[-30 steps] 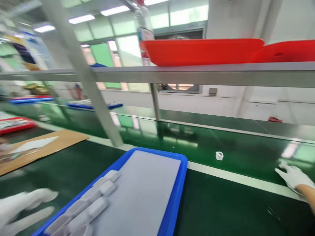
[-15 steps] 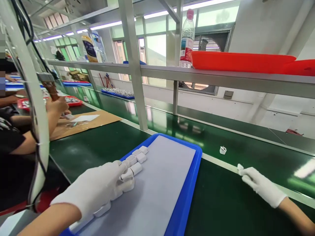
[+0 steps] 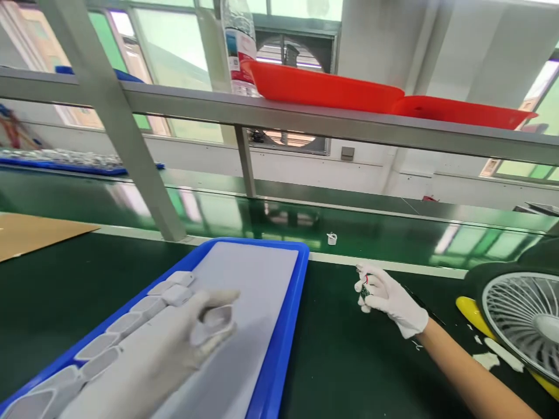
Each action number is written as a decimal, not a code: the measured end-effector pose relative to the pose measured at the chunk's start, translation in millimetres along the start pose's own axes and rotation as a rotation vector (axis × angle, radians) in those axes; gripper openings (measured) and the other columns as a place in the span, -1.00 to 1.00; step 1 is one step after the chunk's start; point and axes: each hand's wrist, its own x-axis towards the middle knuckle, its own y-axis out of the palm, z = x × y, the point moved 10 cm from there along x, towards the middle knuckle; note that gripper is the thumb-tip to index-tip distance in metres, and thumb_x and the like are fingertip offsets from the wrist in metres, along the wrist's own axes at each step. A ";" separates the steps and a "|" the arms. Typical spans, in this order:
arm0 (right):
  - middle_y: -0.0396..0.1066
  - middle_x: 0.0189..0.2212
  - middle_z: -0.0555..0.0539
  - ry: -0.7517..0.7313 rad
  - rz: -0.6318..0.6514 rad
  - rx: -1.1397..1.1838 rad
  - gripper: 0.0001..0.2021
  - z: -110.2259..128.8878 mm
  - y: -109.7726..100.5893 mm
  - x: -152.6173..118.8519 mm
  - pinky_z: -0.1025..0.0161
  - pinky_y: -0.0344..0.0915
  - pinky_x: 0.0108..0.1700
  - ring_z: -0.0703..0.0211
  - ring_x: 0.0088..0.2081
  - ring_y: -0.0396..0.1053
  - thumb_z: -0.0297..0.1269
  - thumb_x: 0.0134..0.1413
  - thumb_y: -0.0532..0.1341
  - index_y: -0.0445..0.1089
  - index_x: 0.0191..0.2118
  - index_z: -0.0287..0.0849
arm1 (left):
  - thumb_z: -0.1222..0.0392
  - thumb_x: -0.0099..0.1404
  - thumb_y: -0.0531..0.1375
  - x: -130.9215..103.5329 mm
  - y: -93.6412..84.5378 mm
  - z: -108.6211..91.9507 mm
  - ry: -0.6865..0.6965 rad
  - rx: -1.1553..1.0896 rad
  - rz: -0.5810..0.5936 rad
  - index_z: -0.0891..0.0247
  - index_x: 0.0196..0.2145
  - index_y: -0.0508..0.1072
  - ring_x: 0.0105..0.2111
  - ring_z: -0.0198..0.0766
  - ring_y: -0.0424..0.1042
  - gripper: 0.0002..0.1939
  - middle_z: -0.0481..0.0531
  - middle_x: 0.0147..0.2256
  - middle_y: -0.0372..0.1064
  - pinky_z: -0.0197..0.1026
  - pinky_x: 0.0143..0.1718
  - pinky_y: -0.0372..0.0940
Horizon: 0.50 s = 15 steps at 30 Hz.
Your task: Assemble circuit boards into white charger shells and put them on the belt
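Left hand: blurred, it hangs over our blue tray; thumb and fingers grasp a hollow white casing, which we see above the tray's white sheet.
Right hand: above the dark green tabletop, right of the tray, our fingers curl around a small part showing green and red, too small for us to make out fully.
Tray: it lies askew on the tabletop; along its left side we see white casings in two rows, partly hidden behind our left hand.
Green strip: beyond the pale edging we see a small white piece, apart from both our hands.
Fan: round, it is near our right forearm, with white scraps beside it.
Shelf: overhead we see a bottle just beside two red trays.
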 end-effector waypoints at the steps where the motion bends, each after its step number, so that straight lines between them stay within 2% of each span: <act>1: 0.30 -0.21 -0.02 -0.037 -0.011 0.039 -0.48 1.8 2.7 -2.6 0.23 0.33 -0.27 0.28 -0.36 0.32 -0.25 -0.14 0.44 0.31 -0.01 -0.07 | 0.02 0.03 0.30 -3.0 26.9 -12.8 0.070 -0.004 0.126 0.14 -0.22 0.52 -0.05 0.01 0.42 -0.67 0.06 -0.14 0.49 -0.06 -0.12 0.45; 2: 0.30 -0.16 -0.04 -0.065 -0.037 0.070 -0.54 2.4 3.3 -5.4 0.21 0.34 -0.19 0.25 -0.29 0.35 -0.25 -0.13 0.44 0.36 -0.06 -0.09 | 0.04 -0.02 0.34 -7.9 53.5 -24.0 0.122 0.010 0.237 0.12 -0.23 0.54 -0.08 0.02 0.44 -0.65 0.03 -0.18 0.52 -0.06 -0.11 0.43; 3: 0.30 -0.10 -0.06 -0.081 -0.072 0.102 -0.59 1.6 2.7 -8.5 0.20 0.34 -0.13 0.22 -0.22 0.37 -0.22 -0.08 0.42 0.37 -0.07 -0.09 | 0.06 0.04 0.31 -15.0 83.3 -34.4 0.173 0.059 0.372 0.09 -0.18 0.52 -0.10 -0.02 0.45 -0.66 0.01 -0.19 0.52 -0.07 -0.08 0.39; 5: 0.33 -0.04 -0.10 -0.070 -0.147 0.161 -0.57 -4.1 0.2 -14.5 0.19 0.37 -0.16 0.21 -0.22 0.41 -0.14 0.05 0.33 0.29 0.04 -0.02 | 0.10 0.09 0.28 -28.0 134.4 -50.8 0.238 0.084 0.563 0.08 -0.11 0.50 -0.18 -0.10 0.47 -0.64 -0.01 -0.16 0.52 -0.13 -0.14 0.39; 6: 0.37 -0.07 -0.12 -0.052 -0.182 0.188 -0.52 -7.9 -1.4 -17.3 0.21 0.38 -0.25 0.23 -0.29 0.42 -0.11 0.10 0.29 0.21 0.12 0.02 | 0.10 0.12 0.26 -32.5 154.9 -58.3 0.275 0.087 0.618 0.08 -0.07 0.48 -0.22 -0.13 0.46 -0.63 -0.01 -0.16 0.51 -0.16 -0.17 0.38; 8: 0.44 -0.17 -0.12 -0.031 -0.228 0.243 -0.41 -13.7 -4.2 -21.2 0.28 0.34 -0.38 0.29 -0.43 0.39 -0.14 0.09 0.31 0.11 0.21 0.02 | 0.10 0.16 0.23 -38.2 184.9 -72.4 0.391 0.128 0.658 0.10 -0.01 0.43 -0.26 -0.17 0.45 -0.59 -0.01 -0.17 0.49 -0.18 -0.22 0.36; 10: 0.45 -0.13 -0.14 -0.047 -0.244 0.330 -0.35 -15.9 -6.7 -22.7 0.28 0.35 -0.27 0.28 -0.35 0.41 -0.24 -0.02 0.39 0.17 0.19 -0.03 | 0.12 0.21 0.17 -43.6 205.4 -80.9 0.525 0.211 0.681 0.13 0.00 0.42 -0.33 -0.19 0.42 -0.62 -0.01 -0.25 0.48 -0.19 -0.29 0.33; 12: 0.38 0.01 -0.17 -0.058 -0.223 0.466 -0.44 -19.1 -7.1 -22.4 0.23 0.32 -0.09 0.20 -0.15 0.40 -0.23 -0.06 0.40 0.31 0.10 -0.09 | 0.16 0.24 0.11 -46.3 217.2 -80.9 0.596 0.281 0.703 0.15 -0.06 0.43 -0.41 -0.21 0.39 -0.69 -0.04 -0.35 0.45 -0.21 -0.38 0.29; 14: 0.34 0.06 -0.19 -0.046 -0.237 0.528 -0.65 -25.1 -10.2 -23.3 0.22 0.33 -0.12 0.15 -0.10 0.37 -0.14 0.03 0.32 0.43 -0.06 -0.15 | 0.17 0.27 0.07 -41.5 219.9 -74.5 0.569 0.292 0.698 0.16 -0.11 0.43 -0.43 -0.22 0.39 -0.74 -0.04 -0.39 0.43 -0.22 -0.41 0.28; 15: 0.35 0.05 -0.20 -0.032 -0.267 0.505 -0.70 -28.7 -13.4 -24.8 0.23 0.34 -0.20 0.18 -0.16 0.39 -0.13 0.05 0.30 0.44 -0.12 -0.16 | 0.16 0.27 0.07 -37.4 219.1 -70.1 0.532 0.275 0.689 0.16 -0.12 0.42 -0.42 -0.22 0.40 -0.75 -0.04 -0.38 0.44 -0.22 -0.39 0.30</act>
